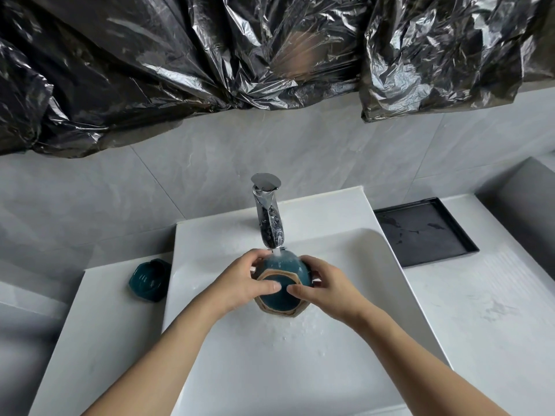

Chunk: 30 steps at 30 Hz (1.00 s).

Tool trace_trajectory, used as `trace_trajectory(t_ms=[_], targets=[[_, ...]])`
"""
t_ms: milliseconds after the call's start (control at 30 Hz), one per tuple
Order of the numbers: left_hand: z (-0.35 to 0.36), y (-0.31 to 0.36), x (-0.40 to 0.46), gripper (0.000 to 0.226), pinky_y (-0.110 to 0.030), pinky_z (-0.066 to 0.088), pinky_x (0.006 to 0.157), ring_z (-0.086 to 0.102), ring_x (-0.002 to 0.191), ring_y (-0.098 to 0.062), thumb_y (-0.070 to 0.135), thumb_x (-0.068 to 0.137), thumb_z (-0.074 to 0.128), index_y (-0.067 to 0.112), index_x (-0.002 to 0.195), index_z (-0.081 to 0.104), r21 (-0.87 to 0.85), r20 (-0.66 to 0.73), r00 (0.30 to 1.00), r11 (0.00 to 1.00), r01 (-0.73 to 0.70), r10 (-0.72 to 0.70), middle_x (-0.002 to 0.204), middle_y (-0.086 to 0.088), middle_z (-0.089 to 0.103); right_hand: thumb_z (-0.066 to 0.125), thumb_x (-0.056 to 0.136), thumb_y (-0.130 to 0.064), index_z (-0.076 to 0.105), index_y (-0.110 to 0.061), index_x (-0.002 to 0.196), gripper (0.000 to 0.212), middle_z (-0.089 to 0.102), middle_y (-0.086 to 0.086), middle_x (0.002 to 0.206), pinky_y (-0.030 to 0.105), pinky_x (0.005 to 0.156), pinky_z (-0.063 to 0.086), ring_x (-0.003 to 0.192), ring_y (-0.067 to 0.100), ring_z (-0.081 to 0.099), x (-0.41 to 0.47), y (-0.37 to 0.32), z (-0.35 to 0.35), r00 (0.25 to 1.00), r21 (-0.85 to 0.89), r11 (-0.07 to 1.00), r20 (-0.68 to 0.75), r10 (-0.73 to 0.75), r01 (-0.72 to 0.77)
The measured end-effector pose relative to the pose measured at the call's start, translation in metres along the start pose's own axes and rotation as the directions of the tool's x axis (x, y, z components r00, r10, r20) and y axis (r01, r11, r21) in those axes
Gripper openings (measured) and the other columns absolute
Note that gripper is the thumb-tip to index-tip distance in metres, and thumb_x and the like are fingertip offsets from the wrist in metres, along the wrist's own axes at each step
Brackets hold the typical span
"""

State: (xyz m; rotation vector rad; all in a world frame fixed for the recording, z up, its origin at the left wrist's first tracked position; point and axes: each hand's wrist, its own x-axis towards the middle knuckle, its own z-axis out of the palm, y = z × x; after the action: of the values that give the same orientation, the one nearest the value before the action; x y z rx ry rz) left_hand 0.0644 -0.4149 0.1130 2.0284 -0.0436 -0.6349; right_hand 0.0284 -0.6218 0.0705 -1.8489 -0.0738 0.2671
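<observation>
The left hand [240, 283] and right hand [327, 288] are rinsing the upturned bowl [280, 302] under the tap [270, 219], fingers [267, 286] grasping its sides. Turning it over next is likely needing a firm grip.

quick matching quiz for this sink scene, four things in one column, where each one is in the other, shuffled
1 bowl
2 dish
3 tray
4 tap

a right of the sink
b held under the water
c at the sink's back edge
d left of the sink

Pairs: 1-b, 2-d, 3-a, 4-c
</observation>
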Motion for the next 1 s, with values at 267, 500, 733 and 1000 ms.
trace_trajectory(t_ms=[267,500,733,1000], targets=[[-0.002,-0.014,-0.002,0.045,-0.043,0.059,0.088,0.068,0.11,-0.028,0.003,0.085,0.074,0.016,0.125,0.057,-0.421,0.045,0.995,0.902,0.098,-0.087,0.124,-0.011,0.066,0.086,0.07,-0.03,0.058,-0.029,0.121,0.058,0.071,-0.004,0.112,0.038,0.091,0.057,0.102,0.013,0.069,-0.006,0.015,0.008,0.991,0.247,0.963,-0.049,0.121,-0.105],[-0.003,-0.011,0.001,0.058,-0.027,0.055,0.08,0.069,0.1,-0.013,0.017,0.068,0.08,0.026,0.122,0.063,-0.309,0.023,0.999,0.951,0.033,-0.027,0.123,-0.003,0.067,0.08,0.075,-0.022,0.067,-0.028,0.106,0.034,0.073,-0.006,0.091,0.035,0.081,0.058,0.082,0.011,0.068,-0.004,-0.008,0.002,0.998,0.064,0.998,-0.064,0.009,-0.005],[0.0,-0.01,0.001,0.038,-0.039,0.059,0.09,0.07,0.105,-0.022,0.007,0.086,0.074,0.029,0.116,0.067,-0.349,0.013,0.997,0.935,0.071,-0.071,0.116,0.0,0.072,0.083,0.077,-0.032,0.055,-0.02,0.133,0.064,0.065,-0.01,0.109,0.023,0.089,0.053,0.1,0.011,0.066,-0.001,-0.015,-0.001,0.987,0.013,0.993,-0.106,0.119,-0.118],[0.01,-0.015,-0.002,0.035,-0.045,0.059,0.083,0.072,0.095,-0.034,0.025,0.092,0.066,0.009,0.123,0.062,-0.471,0.055,0.965,0.845,0.253,-0.258,0.109,-0.018,0.074,0.07,0.08,-0.036,0.071,-0.022,0.089,0.017,0.072,-0.009,0.08,0.04,0.079,0.058,0.071,0.008,0.068,-0.001,-0.013,0.005,0.976,0.039,0.98,-0.09,0.199,-0.196]])
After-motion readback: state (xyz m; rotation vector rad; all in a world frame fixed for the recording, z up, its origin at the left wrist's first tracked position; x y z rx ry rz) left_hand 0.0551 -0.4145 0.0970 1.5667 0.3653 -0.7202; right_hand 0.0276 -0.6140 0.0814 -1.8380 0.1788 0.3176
